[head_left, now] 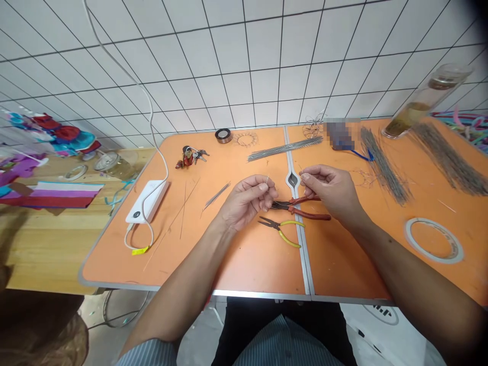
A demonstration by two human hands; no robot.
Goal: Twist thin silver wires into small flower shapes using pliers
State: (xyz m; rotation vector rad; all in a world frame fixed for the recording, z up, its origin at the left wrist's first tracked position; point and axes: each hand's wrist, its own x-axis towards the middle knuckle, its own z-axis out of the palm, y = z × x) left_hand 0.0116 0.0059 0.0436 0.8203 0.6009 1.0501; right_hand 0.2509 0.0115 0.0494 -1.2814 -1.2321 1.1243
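Observation:
My left hand [247,199] and my right hand [331,189] hover close together over the middle of the orange folding table [244,254]. Both pinch a thin piece of wire [267,179]; its short end sticks up from the left fingertips. Just under the hands lie red-handled pliers [301,207]. Yellow-handled pliers [281,227] lie a little nearer to me. Neither hand touches the pliers.
Bundles of straight wire [282,148] and darker wire bundles [383,165] lie at the back. A tape ring [433,240] sits right, a dark tape roll [223,135] at the back, a white power bank [148,201] with cable left, keys [189,156], a glass jar [423,101].

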